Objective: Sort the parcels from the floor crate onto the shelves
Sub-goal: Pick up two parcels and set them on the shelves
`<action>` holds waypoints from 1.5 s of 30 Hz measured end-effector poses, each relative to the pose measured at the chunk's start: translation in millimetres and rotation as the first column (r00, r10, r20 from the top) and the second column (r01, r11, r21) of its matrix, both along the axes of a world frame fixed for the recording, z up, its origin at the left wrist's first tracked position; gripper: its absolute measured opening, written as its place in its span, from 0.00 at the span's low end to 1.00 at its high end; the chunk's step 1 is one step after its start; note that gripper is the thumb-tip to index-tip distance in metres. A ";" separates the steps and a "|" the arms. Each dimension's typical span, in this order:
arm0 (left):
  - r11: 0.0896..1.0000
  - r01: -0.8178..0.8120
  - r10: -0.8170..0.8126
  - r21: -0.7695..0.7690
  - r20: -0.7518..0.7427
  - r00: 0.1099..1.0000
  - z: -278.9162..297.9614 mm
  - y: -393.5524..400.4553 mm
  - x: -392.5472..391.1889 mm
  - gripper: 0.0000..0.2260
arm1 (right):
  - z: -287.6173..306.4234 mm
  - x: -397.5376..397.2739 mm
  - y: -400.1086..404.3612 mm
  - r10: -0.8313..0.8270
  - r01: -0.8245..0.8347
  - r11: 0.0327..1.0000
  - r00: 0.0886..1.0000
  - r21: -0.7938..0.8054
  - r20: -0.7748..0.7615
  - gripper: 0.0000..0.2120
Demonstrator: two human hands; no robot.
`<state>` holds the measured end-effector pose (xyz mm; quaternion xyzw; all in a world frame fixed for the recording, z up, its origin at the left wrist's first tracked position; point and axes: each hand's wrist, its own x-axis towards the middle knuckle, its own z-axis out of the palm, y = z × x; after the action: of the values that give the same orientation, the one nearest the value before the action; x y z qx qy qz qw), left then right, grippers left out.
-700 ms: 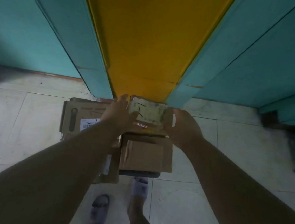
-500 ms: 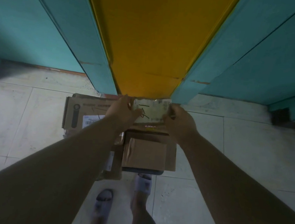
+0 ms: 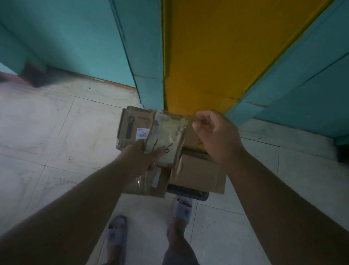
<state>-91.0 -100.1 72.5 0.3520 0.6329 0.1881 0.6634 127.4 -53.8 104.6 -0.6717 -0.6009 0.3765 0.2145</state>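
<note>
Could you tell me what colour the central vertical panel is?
Yellow-orange panel, flanked by teal; head view.

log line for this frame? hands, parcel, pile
left hand: holds pale parcel by near end | right hand: curled shut, at parcel's far corner, contact unclear | cardboard boxes: piled below on floor

One pale parcel [image 3: 167, 136], three brown cardboard boxes, two hands, two slippers.

Pale flat parcel [image 3: 166, 138], marked perhaps "116", upright
</note>
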 end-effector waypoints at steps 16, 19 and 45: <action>0.984 -0.157 0.150 -0.080 -0.088 0.985 -34.7 -137.4 -191.8 0.06 | -118.4 -190.4 -144.8 -0.029 0.110 0.953 0.961 -0.283 0.276 0.20; 0.976 -0.193 0.182 -0.099 -0.106 0.978 -50.0 -145.7 -201.3 0.09 | -159.1 -209.5 -148.4 0.097 0.085 0.921 0.896 -0.380 0.434 0.29; 0.996 -0.087 0.087 0.004 -0.016 0.996 84.8 -166.9 -181.3 0.08 | 74.8 -124.0 -196.6 -0.661 0.190 0.748 0.121 -0.636 -0.740 0.20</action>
<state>-272.3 -267.0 157.3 0.3266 0.6526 0.2152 0.6489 3.4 -250.4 179.4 -0.4812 -0.0339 0.7266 0.4892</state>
